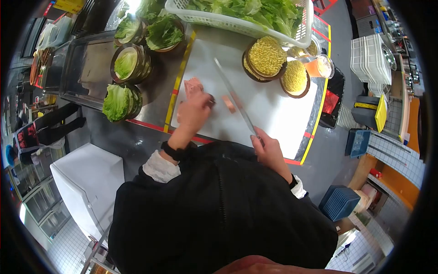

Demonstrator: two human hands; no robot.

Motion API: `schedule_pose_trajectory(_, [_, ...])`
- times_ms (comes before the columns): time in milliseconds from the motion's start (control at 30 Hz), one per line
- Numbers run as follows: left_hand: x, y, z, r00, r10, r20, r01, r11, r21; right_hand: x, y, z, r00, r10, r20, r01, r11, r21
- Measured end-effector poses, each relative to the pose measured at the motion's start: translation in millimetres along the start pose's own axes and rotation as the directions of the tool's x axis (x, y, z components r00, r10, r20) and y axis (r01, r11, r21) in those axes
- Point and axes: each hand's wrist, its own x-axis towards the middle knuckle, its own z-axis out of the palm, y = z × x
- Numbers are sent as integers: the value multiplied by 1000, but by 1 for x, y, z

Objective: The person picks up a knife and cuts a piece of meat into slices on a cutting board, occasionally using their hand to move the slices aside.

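Observation:
My right hand grips the handle of a long knife, its blade slanting up and left above the white cutting board. A small pink slice of meat lies on the board just left of the blade. My left hand, a dark band on its wrist, is over the board's left side with fingers curled. Some dark thing or shadow shows at its fingertips, too blurred to name. Right beyond this hand lies a larger pile of pink sliced meat, partly covered by it.
A white basket of lettuce stands at the far edge. Bowls of yellow noodles sit on the board's far right, near an orange-filled container. Several lettuce-topped bowls and a metal tray are at left.

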Motion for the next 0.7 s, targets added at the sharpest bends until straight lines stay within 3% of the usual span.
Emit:
schedule_pose_trajectory(33, [-2, 7, 6, 985, 118, 129, -131, 987, 97, -1, -3, 3, 1000, 18, 3, -18, 999, -31])
schedule_pose_trajectory(67, [-2, 11, 16, 984, 121, 133, -134, 986, 96, -2, -3, 5, 1000, 20, 0, -20, 999, -29])
schedule_pose_trajectory(167, [-5, -2, 51, 949, 300, 98, -286, 948, -141, -3, 2, 13, 999, -52, -2, 51, 990, -135])
schedule_pose_trajectory(267, [-4, -6, 60, 940, 317, 131, -316, 948, -24, -2, 5, 17, 996, -88, -3, 86, 976, -198])
schedule_pose_trajectory(700, [-5, -4, 61, 953, 291, 84, -289, 957, -36, 0, 6, 17, 994, -107, 7, 107, 981, -160])
